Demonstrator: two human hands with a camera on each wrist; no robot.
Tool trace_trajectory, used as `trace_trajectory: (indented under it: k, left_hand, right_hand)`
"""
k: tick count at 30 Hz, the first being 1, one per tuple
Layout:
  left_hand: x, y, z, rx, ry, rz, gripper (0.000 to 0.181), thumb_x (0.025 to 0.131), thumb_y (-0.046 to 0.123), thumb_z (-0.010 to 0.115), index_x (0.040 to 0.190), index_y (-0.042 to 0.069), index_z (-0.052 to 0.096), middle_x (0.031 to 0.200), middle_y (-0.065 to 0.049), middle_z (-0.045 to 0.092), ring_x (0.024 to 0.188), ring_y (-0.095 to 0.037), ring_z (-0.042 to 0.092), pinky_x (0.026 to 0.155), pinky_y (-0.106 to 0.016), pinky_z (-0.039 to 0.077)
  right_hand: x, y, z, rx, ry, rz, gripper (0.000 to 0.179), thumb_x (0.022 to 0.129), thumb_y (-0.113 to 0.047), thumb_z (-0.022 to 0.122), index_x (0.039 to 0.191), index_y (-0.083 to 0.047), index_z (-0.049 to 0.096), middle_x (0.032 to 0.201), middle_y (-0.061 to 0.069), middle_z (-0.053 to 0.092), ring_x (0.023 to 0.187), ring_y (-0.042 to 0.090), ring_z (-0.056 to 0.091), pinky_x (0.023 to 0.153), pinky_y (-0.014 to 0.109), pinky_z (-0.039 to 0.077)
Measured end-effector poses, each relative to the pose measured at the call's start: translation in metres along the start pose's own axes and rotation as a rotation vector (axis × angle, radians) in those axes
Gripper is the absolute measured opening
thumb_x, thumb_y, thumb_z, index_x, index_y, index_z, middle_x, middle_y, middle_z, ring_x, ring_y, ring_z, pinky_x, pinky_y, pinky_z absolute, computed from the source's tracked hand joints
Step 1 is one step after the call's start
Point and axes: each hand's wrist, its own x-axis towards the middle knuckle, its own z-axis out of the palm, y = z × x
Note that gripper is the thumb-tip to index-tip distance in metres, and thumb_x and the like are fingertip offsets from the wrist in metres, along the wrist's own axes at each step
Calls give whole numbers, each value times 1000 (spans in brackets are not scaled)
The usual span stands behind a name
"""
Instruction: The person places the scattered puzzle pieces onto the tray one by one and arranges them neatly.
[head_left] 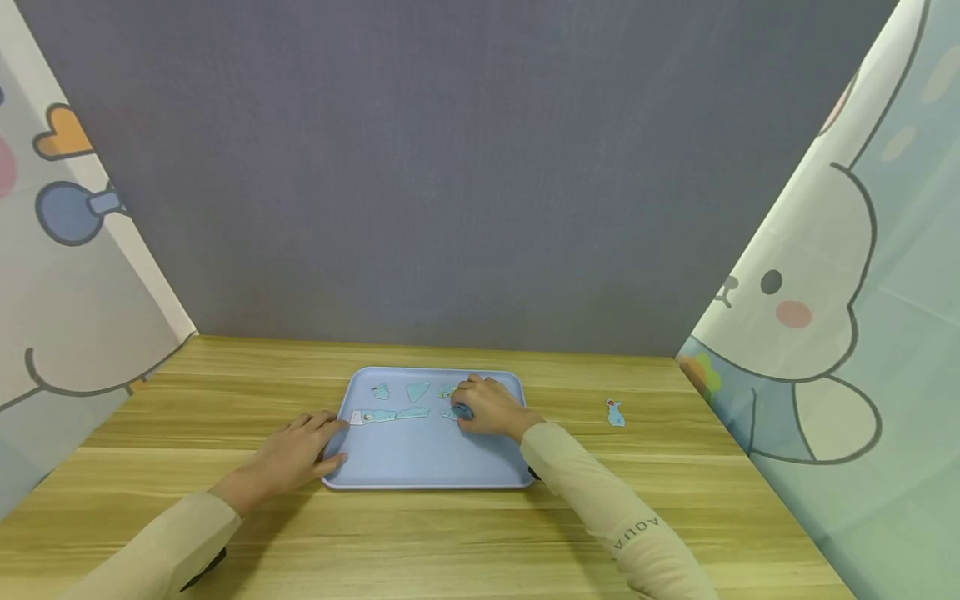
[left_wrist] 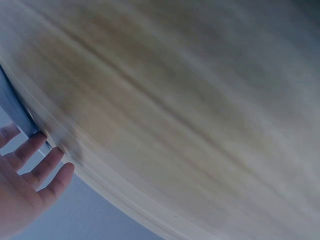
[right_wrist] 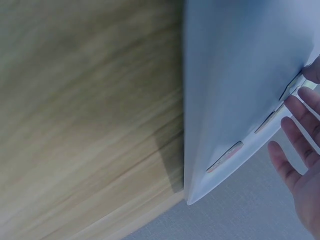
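A pale blue tray (head_left: 420, 462) lies on the wooden table with several flat, light blue printed puzzle pieces on it. My left hand (head_left: 296, 450) rests at the tray's left rim, its fingers spread; in the left wrist view the fingertips (left_wrist: 55, 152) are at the rim. Over the right half of the tray, my right hand (head_left: 491, 408) pinches a puzzle piece (head_left: 462, 411) between thumb and fingers, the piece looking dark in the hand's shade. The right wrist view shows that piece (right_wrist: 290, 89) at the thumb, the other fingers spread.
Left on the tray are a joined-looking strip (head_left: 373, 416), a triangular piece (head_left: 417, 391) and a small piece (head_left: 381, 391). Another piece (head_left: 616, 413) lies on the table (head_left: 637, 467), right of the tray. A grey wall (head_left: 450, 208) stands behind, with cartoon-printed curtains (head_left: 810, 292) at both sides.
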Motion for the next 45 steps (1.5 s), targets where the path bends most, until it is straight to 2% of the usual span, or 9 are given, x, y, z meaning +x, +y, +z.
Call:
trace_trajectory:
  k: [17,23,31,35,41,45]
  left_hand:
    - [0,-2,-1,-7,-3,0,46,83,36,64,116,5,59,119,-17,56,105,-41,55,80,-58,48]
    - [0,-2,-1,-9,-6,0,46,82,36,64,116,5,59,119,-17,55,105,-41,54,80,-59,47]
    - [0,-3,1,-7,-6,-2,46,82,36,64,117,5,59,119,-17,55,105,-40,54,81,-58,48]
    - [0,-3,2,-4,-5,2,46,82,36,64,116,6,59,118,-16,56,104,-40,55,80,-58,48]
    - [0,-3,3,-5,1,-6,46,82,36,64,116,5,59,119,-17,56,104,-41,55,80,-58,48]
    - [0,-2,2,-7,4,-3,46,81,36,65,116,5,59,118,-17,56,103,-40,55,79,-58,48]
  right_hand:
    - [-4,1,-7,0,-13,3,32,80,-34,66,108,-18,64,113,-3,61,111,19,52,94,48,45]
    - [-8,2,-8,-22,-12,-1,32,80,-34,65,107,-18,65,113,-3,62,109,19,52,92,47,46]
    - [-19,5,-11,-26,-14,10,33,79,-34,66,107,-16,64,114,-1,62,104,18,52,86,41,48]
    - [-27,9,-11,-6,11,9,31,79,-32,67,104,-15,65,108,-2,63,99,17,53,80,37,48]
    - [-38,20,-8,4,38,13,30,77,-30,68,102,-13,66,104,-1,64,98,17,53,82,39,49]
    - [-46,27,-8,6,32,46,31,77,-30,68,102,-13,66,106,0,63,104,21,54,86,44,49]
